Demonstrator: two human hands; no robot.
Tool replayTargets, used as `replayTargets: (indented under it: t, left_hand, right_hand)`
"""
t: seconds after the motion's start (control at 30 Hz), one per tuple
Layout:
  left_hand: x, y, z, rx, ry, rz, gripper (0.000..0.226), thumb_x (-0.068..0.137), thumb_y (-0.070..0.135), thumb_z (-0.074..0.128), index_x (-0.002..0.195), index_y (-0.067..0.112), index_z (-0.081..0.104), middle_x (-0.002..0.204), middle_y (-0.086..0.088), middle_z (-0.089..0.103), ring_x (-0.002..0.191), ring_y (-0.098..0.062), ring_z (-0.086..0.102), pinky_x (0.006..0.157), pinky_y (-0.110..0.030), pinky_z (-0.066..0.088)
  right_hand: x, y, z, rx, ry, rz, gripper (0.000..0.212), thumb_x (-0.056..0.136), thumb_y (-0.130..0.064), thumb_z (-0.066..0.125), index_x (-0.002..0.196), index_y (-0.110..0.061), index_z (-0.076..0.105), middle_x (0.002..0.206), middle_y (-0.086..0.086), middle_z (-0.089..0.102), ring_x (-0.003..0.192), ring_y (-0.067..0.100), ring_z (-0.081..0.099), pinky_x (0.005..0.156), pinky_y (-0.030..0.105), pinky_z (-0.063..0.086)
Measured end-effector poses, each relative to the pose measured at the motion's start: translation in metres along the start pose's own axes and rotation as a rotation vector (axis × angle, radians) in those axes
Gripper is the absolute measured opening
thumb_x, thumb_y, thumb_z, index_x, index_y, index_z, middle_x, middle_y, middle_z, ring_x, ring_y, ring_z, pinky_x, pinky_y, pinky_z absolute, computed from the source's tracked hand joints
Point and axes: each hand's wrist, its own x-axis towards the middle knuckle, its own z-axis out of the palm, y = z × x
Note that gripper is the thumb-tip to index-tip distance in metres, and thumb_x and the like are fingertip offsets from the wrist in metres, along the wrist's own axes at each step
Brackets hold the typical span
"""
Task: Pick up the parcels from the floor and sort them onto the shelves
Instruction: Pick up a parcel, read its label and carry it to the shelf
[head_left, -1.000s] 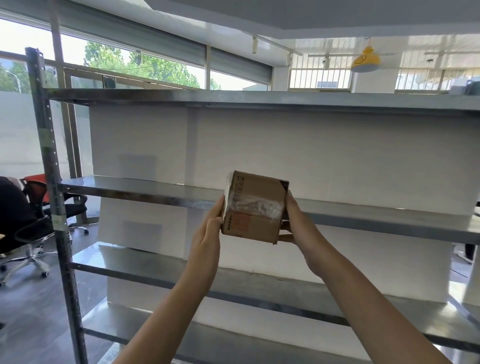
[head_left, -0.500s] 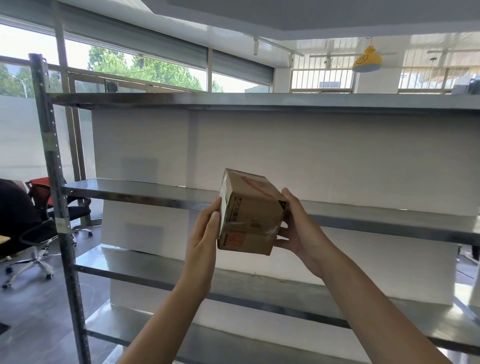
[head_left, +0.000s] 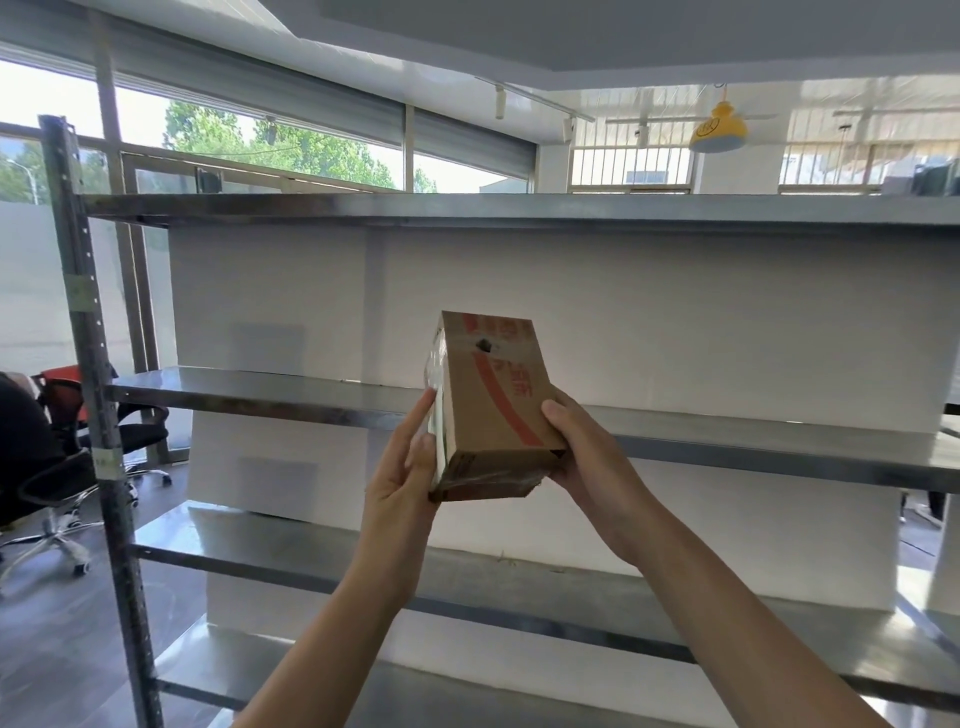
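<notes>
A small cardboard parcel (head_left: 493, 405) is held in the air between both hands, in front of the metal shelving unit (head_left: 467, 210) and level with its second shelf from the top (head_left: 249, 389). The parcel does not touch any shelf.

The left hand (head_left: 402, 483) is pressed against the parcel's left side, which is covered in glossy clear tape. Its fingers (head_left: 418, 421) are extended upward along that face and the palm sits near the lower left corner. The right hand (head_left: 587, 457) is closed around the lower right edge; its fingertips (head_left: 553, 410) rest on the upward-facing panel, beside the red printed band. The parcel is thus clamped from both sides.

The parcel is tilted. Its broad brown panel faces up and toward the camera, and its far end is higher than its near end. This panel carries red printing and a small dark puncture near the top. The near end face is wrapped in wrinkled tape.

The shelving unit has four steel shelves in view, backed by a white panel (head_left: 623, 312). A perforated upright post (head_left: 83, 322) stands at the left. Behind that post, office chairs (head_left: 78, 457) stand on the dark floor (head_left: 62, 639). A yellow pendant lamp (head_left: 719, 132) hangs at the upper right.
</notes>
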Motion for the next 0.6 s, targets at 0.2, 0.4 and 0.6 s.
replayTargets:
  t: [0.2, 0.4, 0.6]
  left_hand:
    - [-0.001, 0.008, 0.013, -0.157, 0.046, -0.055, 0.060, 0.091, 0.036, 0.056, 0.150, 0.029, 0.046, 0.122, 0.004, 0.073, 0.112, -0.020, 0.071, 0.095, -0.039, 0.059]
    - [0.003, 0.013, 0.014, -0.124, 0.072, -0.051, 0.050, 0.089, 0.040, 0.060, 0.132, 0.016, 0.063, 0.119, -0.004, 0.074, 0.103, -0.015, 0.072, 0.084, -0.027, 0.060]
    - [0.000, 0.019, 0.011, -0.023, 0.062, 0.028, 0.048, 0.087, 0.039, 0.063, 0.133, 0.026, 0.062, 0.117, 0.005, 0.076, 0.108, -0.016, 0.073, 0.083, -0.030, 0.063]
  right_hand:
    - [0.000, 0.006, -0.008, 0.079, -0.019, -0.025, 0.055, 0.088, -0.057, 0.053, 0.137, -0.033, 0.055, 0.125, -0.004, 0.070, 0.118, 0.013, 0.065, 0.106, 0.040, 0.050]
    - [0.003, 0.016, -0.017, 0.156, -0.062, -0.021, 0.047, 0.095, -0.044, 0.051, 0.137, -0.026, 0.057, 0.129, 0.000, 0.069, 0.121, 0.018, 0.064, 0.104, 0.040, 0.050]
    - [0.009, 0.034, -0.024, 0.151, -0.092, -0.036, 0.043, 0.096, -0.032, 0.050, 0.137, -0.022, 0.056, 0.132, 0.003, 0.067, 0.122, 0.022, 0.063, 0.101, 0.041, 0.053]
